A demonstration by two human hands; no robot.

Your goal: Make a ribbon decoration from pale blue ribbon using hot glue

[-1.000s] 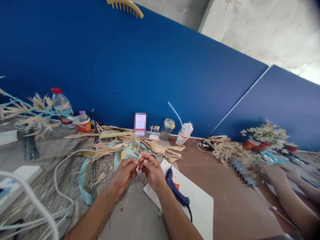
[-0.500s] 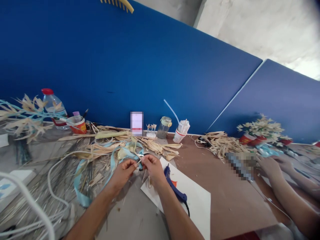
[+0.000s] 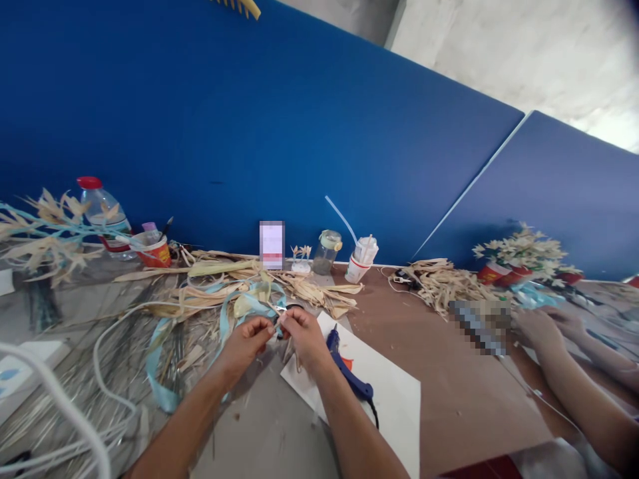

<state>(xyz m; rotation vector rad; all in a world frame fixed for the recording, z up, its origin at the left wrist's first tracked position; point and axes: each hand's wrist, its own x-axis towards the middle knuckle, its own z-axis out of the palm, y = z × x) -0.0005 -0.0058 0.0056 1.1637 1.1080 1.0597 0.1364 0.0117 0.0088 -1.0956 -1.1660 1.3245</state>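
My left hand [image 3: 251,340] and my right hand [image 3: 303,336] meet over the near part of the table, thumbs and forefingers pinched almost tip to tip. What the left fingertips grip is too small to make out. A thin pale strip [image 3: 298,361] hangs under my right hand. Just behind the fingers lies a pair of scissors [image 3: 279,308], partly covered by the right hand. Pale blue ribbon [image 3: 164,392] curls on the left, beside dried husks [image 3: 219,296]. To the right, a blue glue gun [image 3: 352,379] rests on a white board [image 3: 394,406].
Along the blue partition [image 3: 299,133] stand a water bottle [image 3: 104,213], a red cup [image 3: 156,254], a phone [image 3: 272,245], a glass jar [image 3: 327,253] and a cup with a straw [image 3: 360,259]. White cables [image 3: 100,359] loop at left. A co-worker's hands [image 3: 542,326] are at right.
My fingertips have come slightly closer together, and the thin strip between them is now less visible. The view has shifted a little; the things on the table stay put.
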